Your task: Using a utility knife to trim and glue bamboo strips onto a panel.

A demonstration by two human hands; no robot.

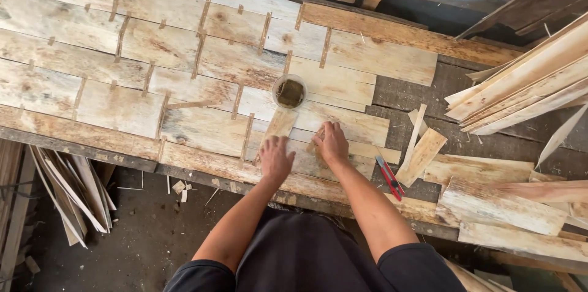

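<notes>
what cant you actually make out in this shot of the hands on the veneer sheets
- Head view: whatever lies under the right hand; the palm and fingers cover it.
- The veneer strip runs under the left hand, so its near end is hidden.
- The round cup holds something dark, too small to identify.
- The red-handled cutter: blade state too small to tell.
- The stacked slats are cut off by the right edge.

Veneer stack (527, 84) cut by right edge
</notes>
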